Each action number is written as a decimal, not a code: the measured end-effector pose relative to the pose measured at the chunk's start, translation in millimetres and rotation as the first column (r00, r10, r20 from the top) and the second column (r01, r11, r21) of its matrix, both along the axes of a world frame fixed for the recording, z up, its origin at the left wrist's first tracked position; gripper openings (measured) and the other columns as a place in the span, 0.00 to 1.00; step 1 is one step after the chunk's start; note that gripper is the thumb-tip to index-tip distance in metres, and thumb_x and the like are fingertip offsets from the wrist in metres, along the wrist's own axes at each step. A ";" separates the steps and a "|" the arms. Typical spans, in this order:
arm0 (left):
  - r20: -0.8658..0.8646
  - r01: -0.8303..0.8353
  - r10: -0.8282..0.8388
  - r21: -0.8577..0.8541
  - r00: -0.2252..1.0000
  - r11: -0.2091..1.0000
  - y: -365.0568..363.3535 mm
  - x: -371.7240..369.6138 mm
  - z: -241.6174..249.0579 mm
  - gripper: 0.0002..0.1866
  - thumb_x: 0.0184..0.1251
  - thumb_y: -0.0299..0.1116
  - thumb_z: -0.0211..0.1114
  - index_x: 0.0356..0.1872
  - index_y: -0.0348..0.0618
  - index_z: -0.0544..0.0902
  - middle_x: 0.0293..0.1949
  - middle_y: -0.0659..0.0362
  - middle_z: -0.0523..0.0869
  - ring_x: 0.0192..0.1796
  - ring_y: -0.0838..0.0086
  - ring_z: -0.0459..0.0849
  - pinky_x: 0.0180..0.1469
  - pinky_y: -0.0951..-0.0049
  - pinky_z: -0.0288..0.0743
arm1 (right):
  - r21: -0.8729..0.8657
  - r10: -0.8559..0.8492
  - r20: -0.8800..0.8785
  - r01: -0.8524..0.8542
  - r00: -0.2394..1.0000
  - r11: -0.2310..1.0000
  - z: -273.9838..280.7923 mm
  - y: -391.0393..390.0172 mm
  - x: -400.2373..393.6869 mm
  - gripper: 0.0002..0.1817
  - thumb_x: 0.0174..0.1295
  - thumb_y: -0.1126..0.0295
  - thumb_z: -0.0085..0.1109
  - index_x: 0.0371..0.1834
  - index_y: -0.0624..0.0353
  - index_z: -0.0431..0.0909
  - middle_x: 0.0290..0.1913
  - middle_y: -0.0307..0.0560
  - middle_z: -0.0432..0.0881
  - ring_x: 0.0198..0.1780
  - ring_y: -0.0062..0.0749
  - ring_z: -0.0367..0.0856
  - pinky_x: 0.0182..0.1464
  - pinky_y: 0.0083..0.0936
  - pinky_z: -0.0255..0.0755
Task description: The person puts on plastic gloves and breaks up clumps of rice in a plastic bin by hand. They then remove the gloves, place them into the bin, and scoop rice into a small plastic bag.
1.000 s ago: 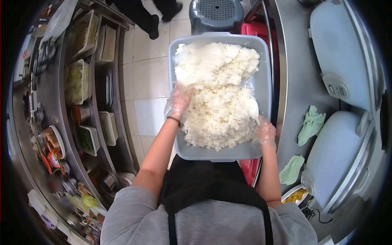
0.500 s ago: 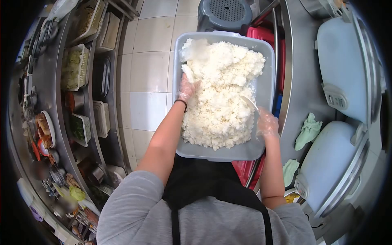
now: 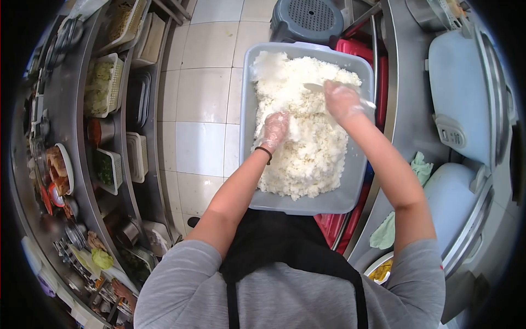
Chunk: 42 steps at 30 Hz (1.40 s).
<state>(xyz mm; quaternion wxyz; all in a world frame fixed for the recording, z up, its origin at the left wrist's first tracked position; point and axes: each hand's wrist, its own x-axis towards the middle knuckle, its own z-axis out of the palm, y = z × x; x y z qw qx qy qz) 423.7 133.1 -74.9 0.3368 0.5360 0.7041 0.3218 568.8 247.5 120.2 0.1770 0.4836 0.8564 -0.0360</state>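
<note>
A large grey tub holds a wide heap of white rice. My left hand, in a clear plastic glove, lies on the rice left of its middle; its fingertips are partly sunk in or hidden by rice, so what they hold cannot be made out. My right hand, also gloved, is over the right part of the heap, closed round a pale rice paddle whose blade points left over the rice. Whitish steam or blur covers the heap's upper left.
A grey stool stands beyond the tub. Blue rice cookers and green cloths are on the steel counter at right. Shelves at left carry baskets of vegetables. A bowl of yellow food sits at lower right.
My right hand has moved up and left with the paddle, from the tub's right side to over the rice. My left hand has moved right and down, from the heap's left edge onto the rice.
</note>
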 end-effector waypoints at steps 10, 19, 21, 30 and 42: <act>0.010 -0.092 0.099 -0.293 0.995 0.952 -32.3 -34.0 59.0 0.48 0.38 0.56 0.71 0.61 0.42 0.61 0.58 0.43 0.63 0.62 0.56 0.62 0.61 0.63 0.59 | 0.024 0.028 0.066 -0.030 0.997 0.999 -164.9 16.1 -55.0 0.10 0.54 0.71 0.48 0.37 0.59 0.76 0.36 0.53 0.81 0.40 0.41 0.80 0.41 0.31 0.74; 0.252 -0.020 0.157 -0.475 0.955 0.880 -15.2 -31.4 28.6 0.54 0.34 0.54 0.73 0.64 0.45 0.54 0.59 0.42 0.60 0.62 0.56 0.60 0.62 0.63 0.58 | -0.478 -0.172 0.052 0.176 0.984 0.861 -142.3 -84.3 -10.3 0.14 0.53 0.67 0.46 0.39 0.58 0.78 0.43 0.54 0.78 0.45 0.42 0.77 0.45 0.33 0.71; 0.273 0.025 0.129 -0.498 0.953 0.867 -14.5 -35.1 22.2 0.52 0.34 0.53 0.73 0.63 0.46 0.56 0.57 0.43 0.64 0.60 0.58 0.64 0.60 0.65 0.60 | -0.495 -0.318 0.107 0.328 0.942 0.805 -135.6 -85.0 -16.8 0.14 0.53 0.70 0.44 0.39 0.61 0.77 0.43 0.54 0.78 0.45 0.43 0.77 0.45 0.34 0.71; 0.538 0.055 0.306 -0.552 0.785 0.832 -21.5 -25.5 25.7 0.43 0.44 0.55 0.67 0.55 0.30 0.65 0.53 0.45 0.71 0.55 0.61 0.70 0.57 0.68 0.62 | -0.294 -0.100 0.164 0.146 0.981 0.945 7.2 -23.4 23.1 0.13 0.57 0.71 0.40 0.43 0.64 0.68 0.36 0.57 0.78 0.40 0.48 0.79 0.40 0.39 0.73; 0.307 0.091 0.094 -0.540 0.947 0.837 11.9 -51.6 73.7 0.54 0.44 0.67 0.58 0.65 0.38 0.51 0.66 0.46 0.52 0.68 0.59 0.51 0.67 0.66 0.45 | -0.267 -0.242 0.207 0.293 0.948 0.918 -118.0 28.3 10.7 0.14 0.53 0.70 0.46 0.41 0.58 0.77 0.44 0.54 0.79 0.46 0.47 0.78 0.46 0.39 0.73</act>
